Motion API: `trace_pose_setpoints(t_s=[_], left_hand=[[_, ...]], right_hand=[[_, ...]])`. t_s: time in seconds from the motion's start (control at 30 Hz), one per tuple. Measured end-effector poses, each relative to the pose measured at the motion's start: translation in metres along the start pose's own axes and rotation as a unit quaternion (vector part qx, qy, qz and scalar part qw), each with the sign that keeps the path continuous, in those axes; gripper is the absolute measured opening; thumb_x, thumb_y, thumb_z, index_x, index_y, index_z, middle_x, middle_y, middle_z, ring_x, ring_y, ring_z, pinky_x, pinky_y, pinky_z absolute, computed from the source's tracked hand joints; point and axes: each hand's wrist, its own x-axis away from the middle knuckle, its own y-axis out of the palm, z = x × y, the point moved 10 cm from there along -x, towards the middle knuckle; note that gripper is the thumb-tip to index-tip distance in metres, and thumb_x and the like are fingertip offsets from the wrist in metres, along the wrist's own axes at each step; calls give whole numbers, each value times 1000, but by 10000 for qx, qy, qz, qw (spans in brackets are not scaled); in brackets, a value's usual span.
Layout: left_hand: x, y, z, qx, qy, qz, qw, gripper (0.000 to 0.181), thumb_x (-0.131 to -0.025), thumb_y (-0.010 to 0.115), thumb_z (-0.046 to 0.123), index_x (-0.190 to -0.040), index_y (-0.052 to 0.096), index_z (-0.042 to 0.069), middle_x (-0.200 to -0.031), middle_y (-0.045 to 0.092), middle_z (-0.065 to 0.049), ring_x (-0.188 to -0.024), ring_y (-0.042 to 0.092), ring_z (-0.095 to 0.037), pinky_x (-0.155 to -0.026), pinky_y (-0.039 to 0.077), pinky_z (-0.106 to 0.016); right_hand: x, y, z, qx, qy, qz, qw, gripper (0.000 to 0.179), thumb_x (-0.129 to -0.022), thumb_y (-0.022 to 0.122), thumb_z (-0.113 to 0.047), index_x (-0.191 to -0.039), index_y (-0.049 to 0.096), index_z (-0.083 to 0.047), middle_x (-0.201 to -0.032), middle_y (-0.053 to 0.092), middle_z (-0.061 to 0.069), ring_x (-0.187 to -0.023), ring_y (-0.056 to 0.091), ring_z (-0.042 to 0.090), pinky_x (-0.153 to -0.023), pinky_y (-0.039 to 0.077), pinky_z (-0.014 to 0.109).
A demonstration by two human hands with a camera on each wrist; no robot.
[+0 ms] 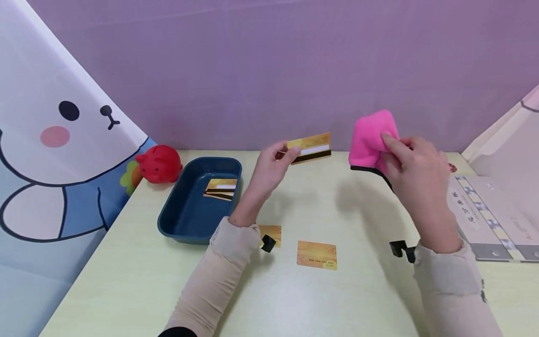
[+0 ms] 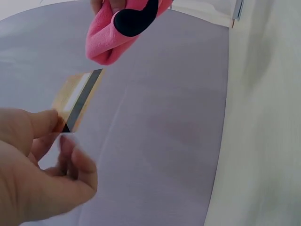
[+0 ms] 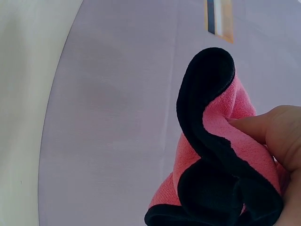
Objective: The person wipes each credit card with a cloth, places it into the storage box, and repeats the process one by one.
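Gold card [image 1: 310,149] is pinched at one end by left hand [image 1: 270,171]. Pink cloth [image 1: 371,139] is gripped, bunched, in right hand [image 1: 423,182]. Both are held above the surface [image 1: 139,271], gap left between; blue tray [image 1: 185,210] is set near surface's left edge.

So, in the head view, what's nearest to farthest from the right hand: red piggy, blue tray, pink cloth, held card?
1. Pink cloth, in the right hand.
2. Held card, in the left hand.
3. Blue tray, farther left.
4. Red piggy, past the tray's left side.
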Motion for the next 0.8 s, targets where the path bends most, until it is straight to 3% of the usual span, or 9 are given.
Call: trace_pose_setpoints(t_s=[0.13,0.33,0.53,0.7,0.8], left_hand=[[-2,1,-2,218,-39,21,9998,18,-102,59,19,-108,64,2,-89,57,-6,-79,53,-19,-75,50,-29],[-3,1,-2,580,-5,256,9980,39,-97,65,10,-134,56,10,-89,67,-11,-76,57,-15,-72,48,-28],[0,6,-2,479,0,281,9985,35,-96,66,8,-130,58,10,-96,73,-17,-77,59,-15,-69,46,-26],[3,15,0,383,-54,104,9992,32,-97,66,9,-128,60,12,-100,74,-15,-79,59,-14,-68,45,-23],[5,19,1,435,-9,-29,9991,32,-97,66,9,-128,60,12,-96,72,-16,-73,54,-14,-65,41,-24]], right_hand=[[0,-3,-1,-8,-4,67,10000,31,-94,63,-10,-122,73,-17,-98,67,25,-84,58,46,-67,36,57],[-1,-4,-18,-45,-380,131,9992,30,-94,65,-11,-122,73,-17,-97,66,25,-81,57,46,-65,38,59],[4,1,-44,-109,-888,331,9954,30,-89,73,-10,-117,74,-17,-94,67,25,-77,58,45,-62,38,56],[9,11,-59,-79,-1154,265,9929,27,-88,75,-11,-113,72,-18,-87,65,23,-73,57,42,-57,37,51],[12,17,-64,-50,-1269,203,9917,25,-88,73,-9,-111,71,-17,-83,62,22,-69,55,40,-55,35,48]])
